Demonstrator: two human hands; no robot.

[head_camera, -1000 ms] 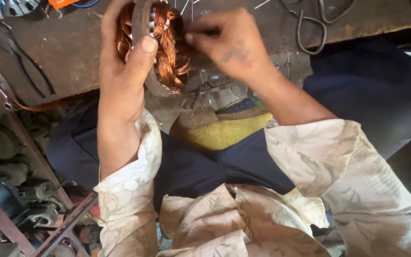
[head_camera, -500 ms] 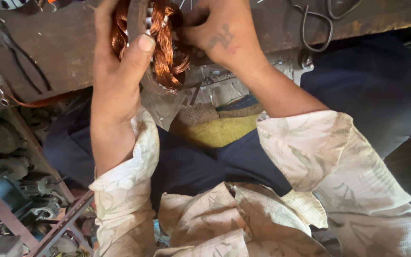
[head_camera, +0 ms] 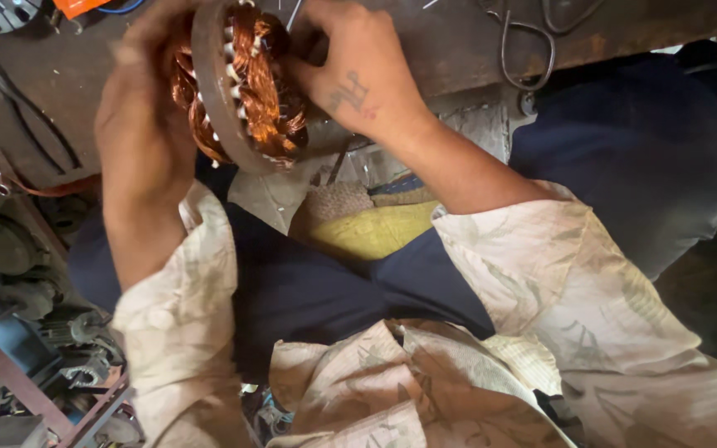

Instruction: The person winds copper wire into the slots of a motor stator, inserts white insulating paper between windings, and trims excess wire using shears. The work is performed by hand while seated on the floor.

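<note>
A round motor stator (head_camera: 238, 83) with a rusty brown iron ring and bright copper windings sits at the top left, tilted on edge over the bench's front edge. My left hand (head_camera: 139, 124) wraps around its left side and grips it. My right hand (head_camera: 358, 70) rests on the windings at the stator's right side, fingers pressed into the copper wire. Both forearms come out of pale patterned sleeves.
A dark, stained workbench (head_camera: 458, 41) runs across the top, with a bent wire hook (head_camera: 529, 50) and black pliers (head_camera: 10, 91) lying on it. Grey motor parts (head_camera: 18, 274) pile up at the lower left. A yellow cloth (head_camera: 375, 228) lies on my dark-trousered lap.
The stator has been turned on edge, showing its iron ring face. My right hand has shifted down onto the windings' right side.
</note>
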